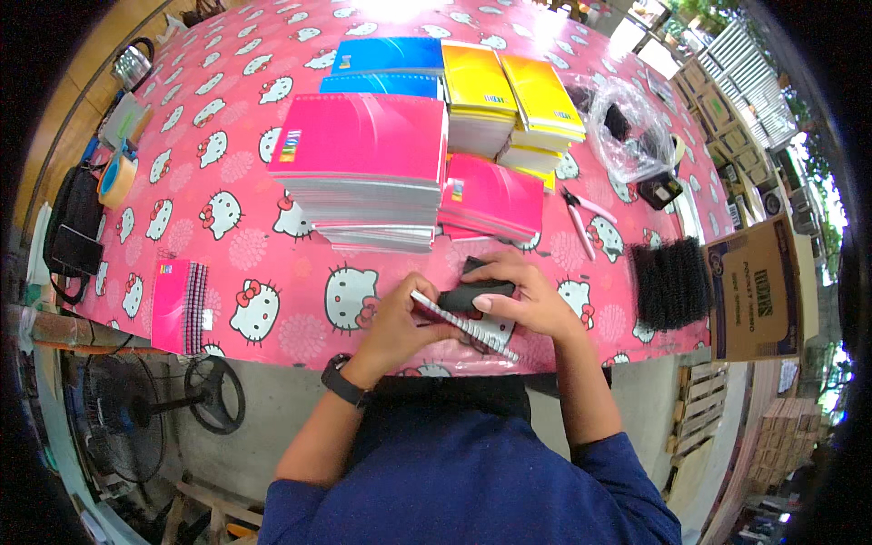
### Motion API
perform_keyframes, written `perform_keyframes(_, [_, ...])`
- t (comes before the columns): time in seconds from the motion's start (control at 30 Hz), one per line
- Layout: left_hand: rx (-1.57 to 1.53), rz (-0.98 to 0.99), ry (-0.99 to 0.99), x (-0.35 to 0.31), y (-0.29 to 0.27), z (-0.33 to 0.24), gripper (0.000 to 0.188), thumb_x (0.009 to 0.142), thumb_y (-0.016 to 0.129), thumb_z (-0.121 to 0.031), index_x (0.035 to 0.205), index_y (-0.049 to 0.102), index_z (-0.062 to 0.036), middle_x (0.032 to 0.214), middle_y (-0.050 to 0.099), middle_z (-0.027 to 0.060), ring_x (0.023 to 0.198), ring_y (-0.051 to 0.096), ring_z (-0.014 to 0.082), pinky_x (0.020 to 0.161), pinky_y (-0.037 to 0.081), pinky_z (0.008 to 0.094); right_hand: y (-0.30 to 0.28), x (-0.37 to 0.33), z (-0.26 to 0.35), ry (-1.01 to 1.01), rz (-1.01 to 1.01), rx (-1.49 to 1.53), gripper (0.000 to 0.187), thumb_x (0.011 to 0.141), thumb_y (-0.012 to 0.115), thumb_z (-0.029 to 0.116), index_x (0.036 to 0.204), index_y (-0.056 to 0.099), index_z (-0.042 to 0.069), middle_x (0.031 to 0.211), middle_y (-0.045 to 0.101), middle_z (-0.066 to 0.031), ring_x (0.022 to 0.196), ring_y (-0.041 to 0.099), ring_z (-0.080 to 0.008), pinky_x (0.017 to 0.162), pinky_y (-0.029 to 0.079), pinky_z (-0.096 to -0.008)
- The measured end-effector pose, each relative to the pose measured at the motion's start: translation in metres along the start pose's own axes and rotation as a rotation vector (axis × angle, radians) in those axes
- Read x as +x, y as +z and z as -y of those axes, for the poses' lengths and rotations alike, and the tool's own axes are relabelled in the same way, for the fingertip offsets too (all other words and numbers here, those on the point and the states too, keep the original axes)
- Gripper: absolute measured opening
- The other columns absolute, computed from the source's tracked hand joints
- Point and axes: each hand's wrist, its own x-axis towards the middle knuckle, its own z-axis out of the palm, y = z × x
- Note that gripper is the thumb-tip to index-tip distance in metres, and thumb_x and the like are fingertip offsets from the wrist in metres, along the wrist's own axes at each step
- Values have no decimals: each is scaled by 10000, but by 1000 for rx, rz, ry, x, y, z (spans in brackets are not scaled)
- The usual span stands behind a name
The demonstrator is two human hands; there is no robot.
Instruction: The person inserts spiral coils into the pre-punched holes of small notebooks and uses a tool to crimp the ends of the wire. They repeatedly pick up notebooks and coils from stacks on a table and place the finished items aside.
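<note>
My left hand (401, 329) is closed on a small notebook (490, 332) near the table's front edge, its spine and white pages angled down to the right. My right hand (527, 292) is wrapped over a dark, rounded object (468, 295) that rests against the notebook; its kind cannot be made out. Just beyond my hands stand a tall stack of pink notebooks (363, 136) and a lower pink stack (495, 198). To the left lies a pink pile with black spiral bindings (182, 304). Pink-handled pliers (581, 222) lie to the right.
Blue notebooks (386, 56) and yellow stacks (477, 82) stand farther back. Black spiral coils (672, 286) are heaped at right, beside a cardboard box (754, 295). A clear plastic bag (631, 132) lies behind them. Tape (116, 180) and a black bag (77, 227) sit at the left edge.
</note>
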Motion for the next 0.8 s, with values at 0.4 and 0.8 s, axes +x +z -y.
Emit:
perform_keyframes(0.4, [96, -20, 12, -2, 1, -5, 513, 612, 856, -205, 907, 462, -60, 819, 550, 38, 780, 534, 136, 691, 438, 302, 13, 0, 3, -75, 35, 233, 508, 775, 635, 396, 1099, 623, 5, 1174, 556, -193, 1126, 492, -329, 991, 340, -420])
perform_keyframes(0.8, [415, -108, 282, 0, 13, -70, 304, 705, 713, -90, 934, 523, -30, 857, 561, 123, 851, 558, 283, 734, 432, 360, 34, -16, 71, -208, -415, -36, 272, 717, 734, 101, 955, 623, 31, 905, 619, -101, 856, 590, -244, 731, 487, -326])
